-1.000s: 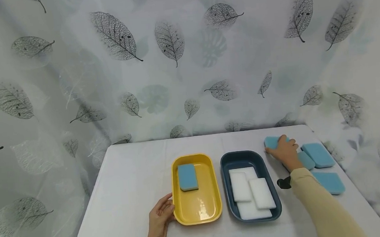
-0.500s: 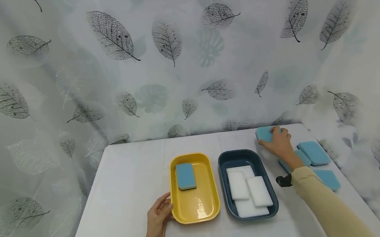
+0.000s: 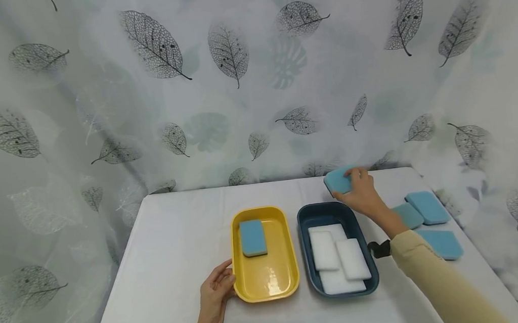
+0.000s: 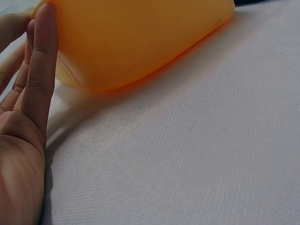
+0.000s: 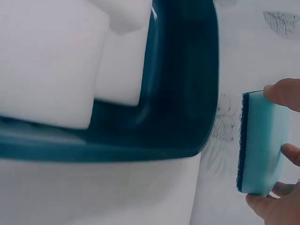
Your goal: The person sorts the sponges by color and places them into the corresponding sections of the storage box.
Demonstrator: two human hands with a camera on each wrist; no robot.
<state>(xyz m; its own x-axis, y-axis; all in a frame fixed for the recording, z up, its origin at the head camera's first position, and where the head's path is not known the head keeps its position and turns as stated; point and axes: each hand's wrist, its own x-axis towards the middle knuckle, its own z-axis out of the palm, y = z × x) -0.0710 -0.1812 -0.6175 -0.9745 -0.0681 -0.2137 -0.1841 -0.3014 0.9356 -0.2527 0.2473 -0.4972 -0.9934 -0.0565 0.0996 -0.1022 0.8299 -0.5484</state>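
Note:
In the head view my right hand (image 3: 361, 192) pinches a light blue sponge (image 3: 337, 180) with a dark scouring side, held near the table's back edge. The right wrist view shows the thumb and fingertips on opposite ends of this sponge (image 5: 262, 140), beyond the dark blue tray's corner. My left hand (image 3: 216, 294) rests against the left side of a yellow tray (image 3: 284, 286), thumb straight along its outer wall (image 4: 136, 42) in the left wrist view. Inside the yellow tray lies one blue sponge (image 3: 253, 238).
Right of the yellow tray stands a dark blue tray (image 3: 306, 218) holding several white sponges (image 3: 353, 259). Several blue sponges (image 3: 428, 207) lie on the table's right side, partly behind the right forearm. A leaf-patterned curtain (image 3: 238, 132) hangs behind the white table (image 3: 165, 250).
My right hand has lifted the blue sponge from the right-hand group and carried it left toward the back of the dark blue tray. The left hand stays at the yellow tray.

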